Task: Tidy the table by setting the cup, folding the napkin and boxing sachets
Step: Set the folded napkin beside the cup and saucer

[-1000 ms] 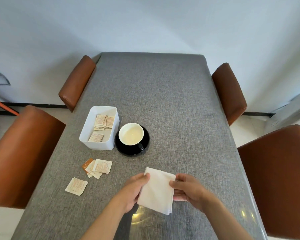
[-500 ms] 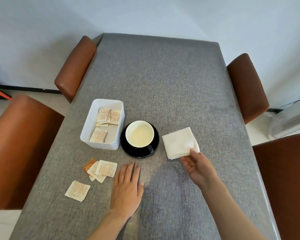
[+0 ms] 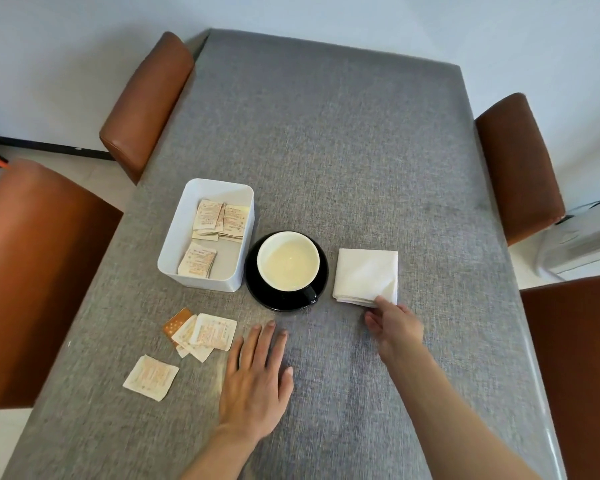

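A folded white napkin lies flat on the grey table, just right of the cup. My right hand touches its near right corner with the fingertips. The cup, pale inside, stands on a black saucer. Left of it is a white box holding several sachets. Loose sachets lie in a small pile in front of the box, and one more sachet sits nearer the left edge. My left hand rests palm down, fingers spread, right of the loose pile.
The grey cloth-covered table stretches away from me. Two brown chairs stand along the left side and two chairs along the right. A white wall is behind.
Both hands held the folded napkin near me a second ago. The right hand has laid it beside the saucer and now squares it; the left hand has let go and lies flat on the table.
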